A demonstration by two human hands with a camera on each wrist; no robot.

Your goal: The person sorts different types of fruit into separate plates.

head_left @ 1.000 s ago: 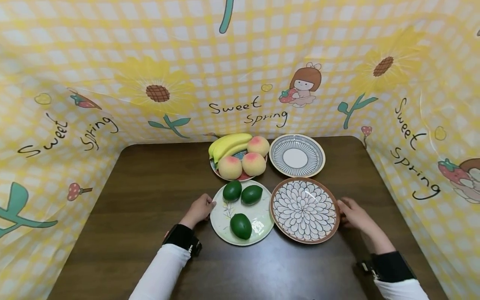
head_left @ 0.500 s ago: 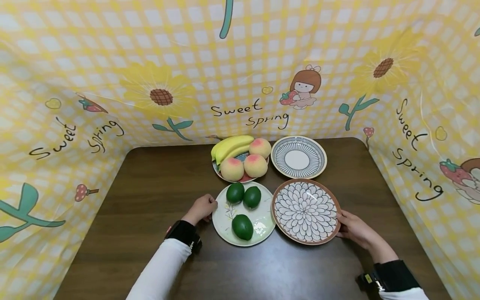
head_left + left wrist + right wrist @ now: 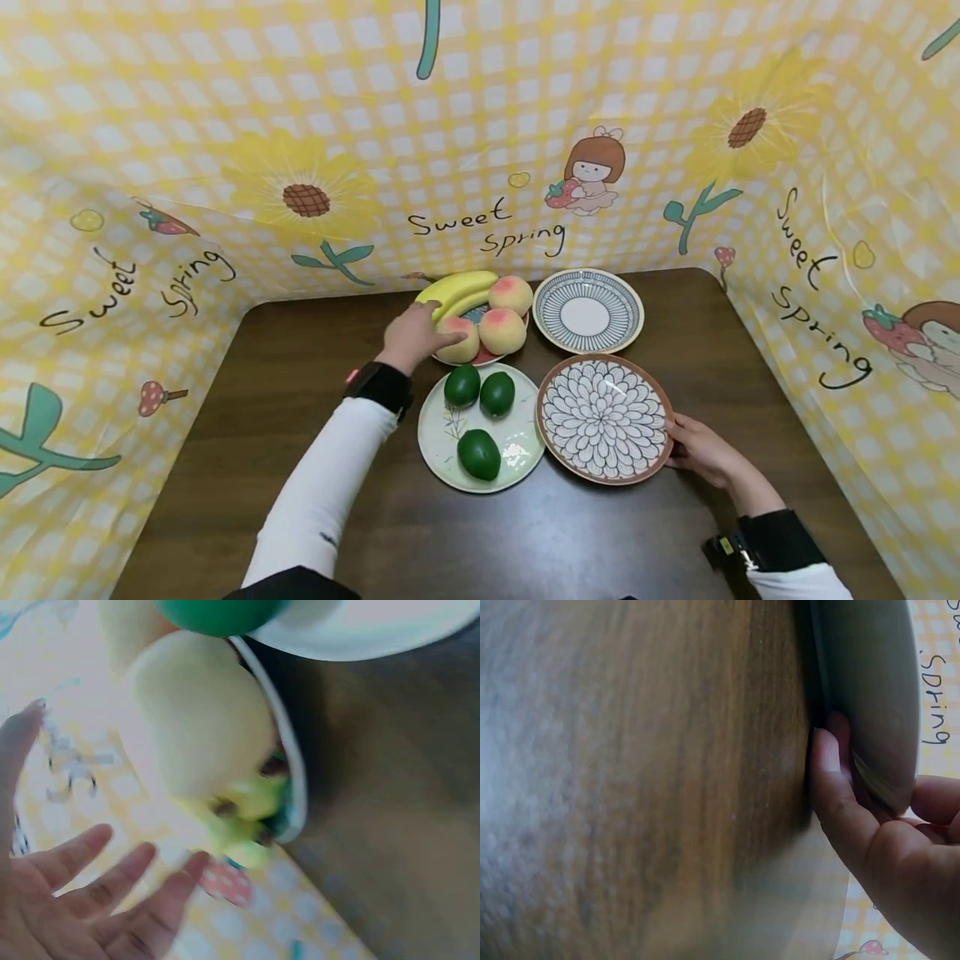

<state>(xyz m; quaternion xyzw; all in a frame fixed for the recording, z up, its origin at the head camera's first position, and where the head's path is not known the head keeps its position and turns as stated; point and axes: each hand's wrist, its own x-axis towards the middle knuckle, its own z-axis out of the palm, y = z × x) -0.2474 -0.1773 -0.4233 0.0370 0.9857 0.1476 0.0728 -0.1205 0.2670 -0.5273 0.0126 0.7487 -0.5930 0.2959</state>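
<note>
My left hand is over the left side of the fruit plate at the back, thumb and fingers spread beside the bananas and the front-left peach. In the left wrist view its fingers are spread, with nothing between them. My right hand pinches the right rim of the brown-rimmed plate with petal pattern, thumb at the top edge. The right wrist view shows fingers under the plate's pale underside.
A pale green plate bears three dark green oval fruits, left of the petal plate. Behind stands a blue-striped plate. Two more peaches share the back-left plate. A yellow checked cloth surrounds the brown table.
My left hand has left the rim of the pale green plate and moved back to the bananas and peaches, its fingers spreading. The right hand stays at the petal plate's rim.
</note>
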